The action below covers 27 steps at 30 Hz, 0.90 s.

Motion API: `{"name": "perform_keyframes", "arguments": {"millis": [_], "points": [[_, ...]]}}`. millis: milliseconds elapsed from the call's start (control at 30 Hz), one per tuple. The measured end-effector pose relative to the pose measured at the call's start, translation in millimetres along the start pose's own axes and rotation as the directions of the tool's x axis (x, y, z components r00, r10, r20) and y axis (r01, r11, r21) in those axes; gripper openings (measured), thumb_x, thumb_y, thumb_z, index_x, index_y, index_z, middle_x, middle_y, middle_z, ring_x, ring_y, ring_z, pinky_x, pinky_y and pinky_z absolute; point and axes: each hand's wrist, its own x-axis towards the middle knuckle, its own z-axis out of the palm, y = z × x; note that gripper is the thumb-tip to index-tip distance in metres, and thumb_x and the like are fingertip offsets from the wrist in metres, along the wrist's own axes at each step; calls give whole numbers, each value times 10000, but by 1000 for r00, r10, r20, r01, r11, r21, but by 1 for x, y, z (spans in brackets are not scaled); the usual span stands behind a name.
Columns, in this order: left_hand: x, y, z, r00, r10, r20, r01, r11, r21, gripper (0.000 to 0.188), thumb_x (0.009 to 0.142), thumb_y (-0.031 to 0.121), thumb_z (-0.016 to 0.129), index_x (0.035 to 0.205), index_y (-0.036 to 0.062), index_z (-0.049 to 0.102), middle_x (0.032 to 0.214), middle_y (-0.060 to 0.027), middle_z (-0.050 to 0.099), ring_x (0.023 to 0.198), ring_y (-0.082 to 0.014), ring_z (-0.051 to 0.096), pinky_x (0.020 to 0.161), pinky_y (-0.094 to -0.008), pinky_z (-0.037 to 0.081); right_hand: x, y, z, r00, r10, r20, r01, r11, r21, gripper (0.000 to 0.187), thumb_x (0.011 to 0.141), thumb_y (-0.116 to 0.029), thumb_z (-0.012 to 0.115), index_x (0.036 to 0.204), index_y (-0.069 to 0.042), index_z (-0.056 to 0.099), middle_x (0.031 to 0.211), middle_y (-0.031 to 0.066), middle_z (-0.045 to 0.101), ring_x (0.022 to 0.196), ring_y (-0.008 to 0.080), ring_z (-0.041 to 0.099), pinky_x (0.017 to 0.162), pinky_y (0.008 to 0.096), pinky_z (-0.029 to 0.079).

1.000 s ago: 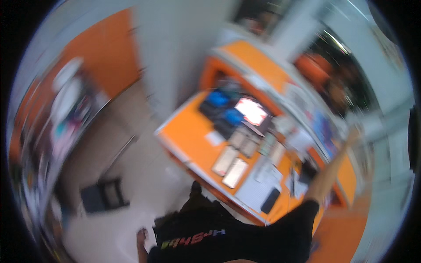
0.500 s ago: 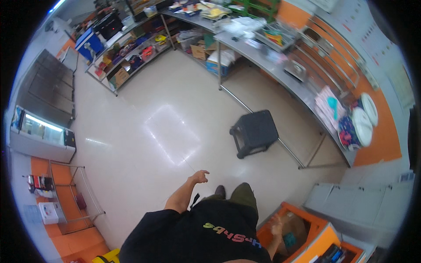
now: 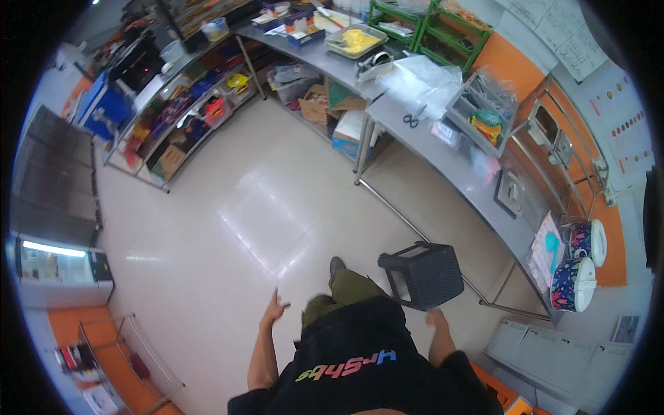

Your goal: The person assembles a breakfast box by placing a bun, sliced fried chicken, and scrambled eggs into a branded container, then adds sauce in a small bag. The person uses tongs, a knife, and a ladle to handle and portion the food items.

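My left hand (image 3: 277, 306) hangs over the floor in front of my left side, with thumb and forefinger apart and nothing in it. My right hand (image 3: 436, 319) is at my right side, just below the black plastic stool (image 3: 430, 274) in the picture. It is small and blurred, so its fingers cannot be made out, nor whether it touches the stool. One dark shoe (image 3: 337, 265) shows ahead of my body, under green trousers.
A long metal table (image 3: 484, 187) on the right bears scissors (image 3: 413, 119), a grey bin (image 3: 484, 114), a metal lid (image 3: 512, 192) and patterned pots with white lids (image 3: 574, 283). Shelves (image 3: 173, 159) stand at far left, a wire rack (image 3: 138, 353) at near left. A steel rail (image 3: 398, 207) runs low beside the stool.
I have moved forward across the floor; the stool and table now lie nearer on my right. My right hand has left the orange cabinet. My left hand has shifted left.
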Motion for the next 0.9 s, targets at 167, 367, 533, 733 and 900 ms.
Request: {"name": "perform_keyframes", "arguments": {"millis": [167,367,533,733,900], "points": [[-15,-16,-6,846,-456,277,531,771,-352,1012,904,585,618,1610,-4,194,1543,-247,431,1464,-349,383,1187,-443,333,175,-384,-227,962,-271,20,180,692,699,345,979,-290,670,781,-10,632,651,77,637,483,141,549,479,320,433],[148,119,-112,869,-433,237,476,609,-634,1107,878,743,523,1623,14,150,1623,-206,303,1517,-325,277,1211,-444,280,305,-707,-367,795,-563,-224,553,522,650,219,979,-215,652,1092,-30,684,811,82,684,705,158,669,621,322,520],[373,314,-293,932,-276,234,360,647,-672,1195,857,875,444,1634,29,113,1691,-171,196,1560,-306,190,1231,-446,235,424,-836,-472,807,-359,-469,566,696,441,223,970,-175,650,1145,-45,692,920,85,705,764,171,686,696,361,546],[571,609,-437,881,334,334,-285,940,-186,739,1058,494,487,1620,82,240,1614,-195,363,1502,-317,334,1212,-436,280,525,-871,-624,578,48,-814,183,965,187,339,947,-300,673,1107,-1,679,1108,219,673,971,393,688,862,496,532],[688,785,-384,625,509,593,-394,860,-323,571,1091,345,497,1539,10,387,1534,-195,471,1454,-274,417,1207,-370,293,583,-891,-648,784,145,-604,-55,985,164,328,965,-282,632,1053,31,675,1048,263,683,984,421,682,871,522,524]]}}
